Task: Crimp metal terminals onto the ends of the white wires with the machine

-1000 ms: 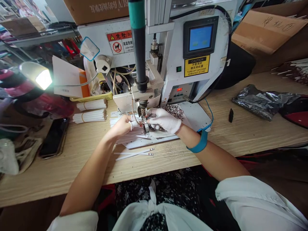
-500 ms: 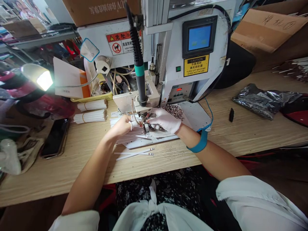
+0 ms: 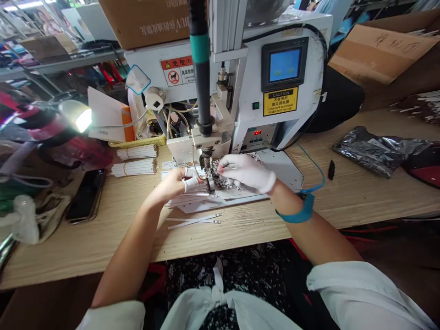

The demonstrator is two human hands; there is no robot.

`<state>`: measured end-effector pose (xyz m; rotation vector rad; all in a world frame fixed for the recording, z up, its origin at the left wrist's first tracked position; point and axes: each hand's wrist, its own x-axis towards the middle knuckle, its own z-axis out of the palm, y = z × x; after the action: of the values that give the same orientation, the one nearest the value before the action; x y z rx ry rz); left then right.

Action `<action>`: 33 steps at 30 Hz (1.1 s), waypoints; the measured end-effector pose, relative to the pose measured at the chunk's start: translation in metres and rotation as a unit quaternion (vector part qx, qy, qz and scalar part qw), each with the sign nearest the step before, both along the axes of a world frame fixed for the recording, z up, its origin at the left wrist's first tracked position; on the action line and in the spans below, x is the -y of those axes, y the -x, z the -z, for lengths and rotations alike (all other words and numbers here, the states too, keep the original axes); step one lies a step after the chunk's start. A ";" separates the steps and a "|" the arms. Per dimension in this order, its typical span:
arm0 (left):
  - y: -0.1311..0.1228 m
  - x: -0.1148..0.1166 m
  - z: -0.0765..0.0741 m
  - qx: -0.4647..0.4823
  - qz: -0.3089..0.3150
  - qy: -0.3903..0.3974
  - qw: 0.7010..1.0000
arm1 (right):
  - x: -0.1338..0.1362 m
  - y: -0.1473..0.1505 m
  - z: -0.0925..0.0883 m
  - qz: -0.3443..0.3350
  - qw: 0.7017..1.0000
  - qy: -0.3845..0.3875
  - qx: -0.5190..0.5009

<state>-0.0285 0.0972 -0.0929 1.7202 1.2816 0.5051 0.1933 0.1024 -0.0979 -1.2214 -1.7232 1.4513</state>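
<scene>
Under the soldering iron [image 3: 203, 91]: a metal fitting [image 3: 211, 181].
White strips [image 3: 193, 200]: left of the iron.
Left hand [image 3: 174, 185]: over them, fingers curled; cannot tell whether pinching one.
Right hand [image 3: 246, 172]: right of the iron, fingertips bunched above small parts [image 3: 223, 184]; cannot tell what they hold.

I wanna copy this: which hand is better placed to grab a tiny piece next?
Probably the right hand: it's by the tiny pieces; the left hand is across the soldering iron, by white strips.
</scene>
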 end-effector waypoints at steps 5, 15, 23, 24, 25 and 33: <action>0.007 0.031 -0.025 0.063 -0.007 0.017 0.998 | 0.036 0.012 -0.015 -0.145 0.985 0.046 0.076; -0.040 0.111 0.015 0.344 -0.307 -0.012 0.887 | 0.105 0.060 0.022 -0.037 0.982 -0.135 -0.130; -0.019 0.136 0.029 0.517 -0.474 -0.113 0.703 | 0.150 0.028 0.041 0.081 0.922 -0.118 -0.359; -0.010 0.136 0.030 0.494 -0.488 -0.156 0.702 | 0.148 0.017 0.041 0.151 0.904 -0.104 -0.387; -0.002 0.136 0.033 0.445 -0.483 -0.195 0.729 | 0.144 0.006 0.039 0.205 0.887 -0.106 -0.400; -0.011 0.123 0.069 -0.167 -0.079 -0.361 0.914 | 0.126 -0.027 0.042 0.250 0.922 -0.060 -0.289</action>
<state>-0.0176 -0.0256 -0.1617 2.4020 1.6095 0.8897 0.2207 -0.0240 -0.1398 -0.9428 -0.9923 1.2043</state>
